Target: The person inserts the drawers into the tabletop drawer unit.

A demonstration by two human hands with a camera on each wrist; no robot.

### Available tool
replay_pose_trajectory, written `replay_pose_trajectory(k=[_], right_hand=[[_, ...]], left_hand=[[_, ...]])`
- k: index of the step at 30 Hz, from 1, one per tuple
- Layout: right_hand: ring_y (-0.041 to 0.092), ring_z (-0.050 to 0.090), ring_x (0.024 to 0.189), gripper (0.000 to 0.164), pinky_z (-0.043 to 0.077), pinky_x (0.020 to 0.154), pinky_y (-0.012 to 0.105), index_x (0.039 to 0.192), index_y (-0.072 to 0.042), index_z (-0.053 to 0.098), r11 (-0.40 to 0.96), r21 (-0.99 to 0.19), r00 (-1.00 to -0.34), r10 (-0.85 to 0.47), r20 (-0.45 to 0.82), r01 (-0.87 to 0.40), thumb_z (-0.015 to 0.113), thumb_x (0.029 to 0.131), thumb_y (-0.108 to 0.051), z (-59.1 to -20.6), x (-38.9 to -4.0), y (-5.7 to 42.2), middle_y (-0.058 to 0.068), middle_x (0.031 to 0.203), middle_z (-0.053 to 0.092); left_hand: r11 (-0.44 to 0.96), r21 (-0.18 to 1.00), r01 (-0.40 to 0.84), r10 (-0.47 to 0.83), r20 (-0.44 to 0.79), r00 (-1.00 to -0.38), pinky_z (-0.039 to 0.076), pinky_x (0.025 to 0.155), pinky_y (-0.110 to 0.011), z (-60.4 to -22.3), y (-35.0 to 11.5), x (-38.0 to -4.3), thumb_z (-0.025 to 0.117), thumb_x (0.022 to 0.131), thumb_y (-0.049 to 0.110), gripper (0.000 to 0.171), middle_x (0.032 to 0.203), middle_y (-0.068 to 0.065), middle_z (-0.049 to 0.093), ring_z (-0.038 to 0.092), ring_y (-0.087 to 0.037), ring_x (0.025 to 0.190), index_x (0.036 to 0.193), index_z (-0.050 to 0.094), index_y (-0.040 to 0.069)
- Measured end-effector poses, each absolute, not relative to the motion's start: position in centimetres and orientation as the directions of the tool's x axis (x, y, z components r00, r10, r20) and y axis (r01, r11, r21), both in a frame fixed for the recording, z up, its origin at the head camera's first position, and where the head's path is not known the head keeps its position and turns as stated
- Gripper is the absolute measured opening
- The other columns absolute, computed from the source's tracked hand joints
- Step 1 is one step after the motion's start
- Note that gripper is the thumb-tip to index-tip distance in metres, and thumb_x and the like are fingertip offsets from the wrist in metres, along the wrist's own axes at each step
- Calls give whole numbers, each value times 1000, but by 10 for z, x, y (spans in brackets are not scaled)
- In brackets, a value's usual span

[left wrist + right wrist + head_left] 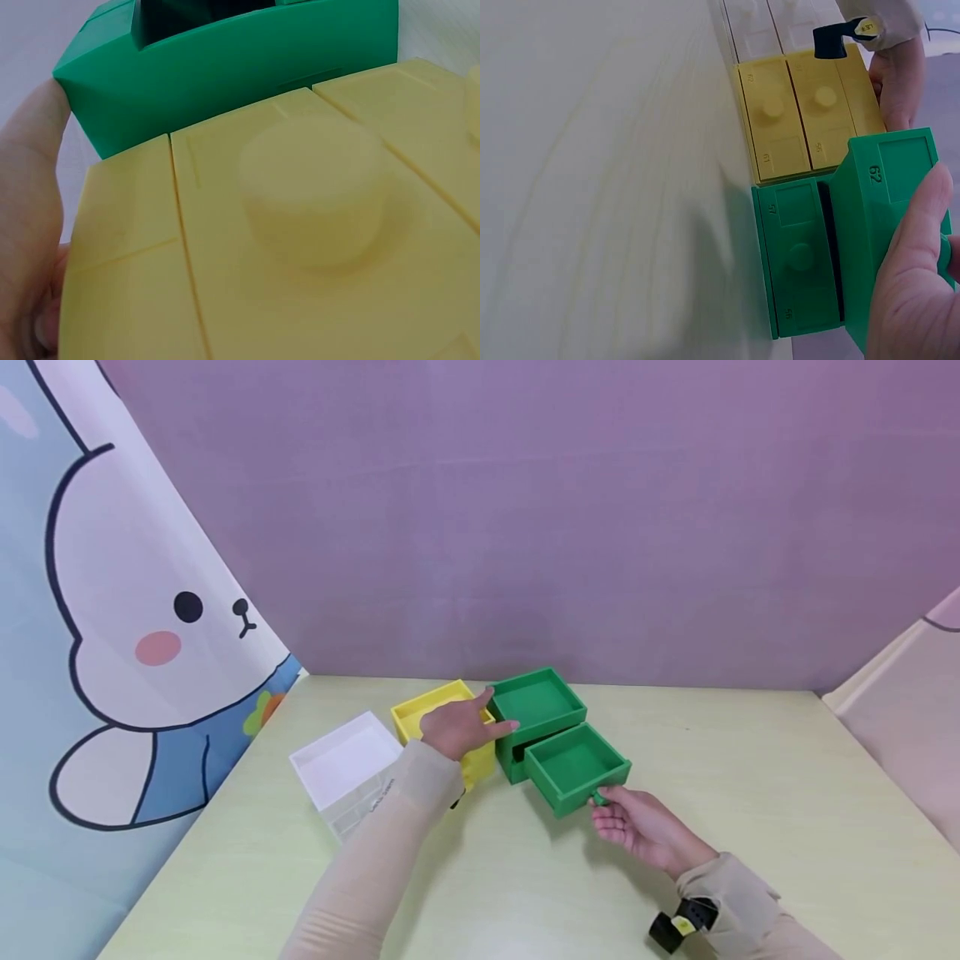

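Observation:
A small green drawer cabinet (536,702) stands at the back middle. Its upper green drawer (576,762) sticks far out at the front, hollow and bare inside. My right hand (637,827) pinches the round knob on that drawer's front; in the right wrist view the drawer front (900,172) is beside the thumb. Over the right side of a yellow drawer cabinet (420,706) reaches my left hand (457,727), its extended fingers against the green cabinet's left edge. In the left wrist view a fingertip touches the corner of the green cabinet (225,97).
Left of the yellow cabinet a white drawer cabinet (348,764) stands, partly covered by the left sleeve. All three cabinets sit side by side on a pale wooden table (750,777). A purple cloth backdrop (570,527) rises behind, with a printed cartoon cloth (127,593) at left.

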State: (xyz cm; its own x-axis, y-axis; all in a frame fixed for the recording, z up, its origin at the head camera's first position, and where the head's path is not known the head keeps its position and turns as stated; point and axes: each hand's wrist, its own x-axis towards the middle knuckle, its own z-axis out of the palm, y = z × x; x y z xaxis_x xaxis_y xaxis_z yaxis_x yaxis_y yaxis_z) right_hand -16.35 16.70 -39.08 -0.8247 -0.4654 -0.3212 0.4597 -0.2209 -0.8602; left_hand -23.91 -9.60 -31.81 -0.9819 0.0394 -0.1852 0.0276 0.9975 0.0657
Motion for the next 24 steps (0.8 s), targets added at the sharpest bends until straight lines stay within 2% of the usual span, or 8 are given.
replay_pose_trajectory(k=[24], right_hand=[[6,64,71,22,52,73,19,91,-4,60,-235,-864,-840,-445,-311,445,44,102,-14,-394,-171,156,1,79,64]], left_hand=[[998,57,40,49,-165,-985,17,45,-26,-318,-95,-237,38,82,80,81,48,3,30,19,-11,41,151,24,40]])
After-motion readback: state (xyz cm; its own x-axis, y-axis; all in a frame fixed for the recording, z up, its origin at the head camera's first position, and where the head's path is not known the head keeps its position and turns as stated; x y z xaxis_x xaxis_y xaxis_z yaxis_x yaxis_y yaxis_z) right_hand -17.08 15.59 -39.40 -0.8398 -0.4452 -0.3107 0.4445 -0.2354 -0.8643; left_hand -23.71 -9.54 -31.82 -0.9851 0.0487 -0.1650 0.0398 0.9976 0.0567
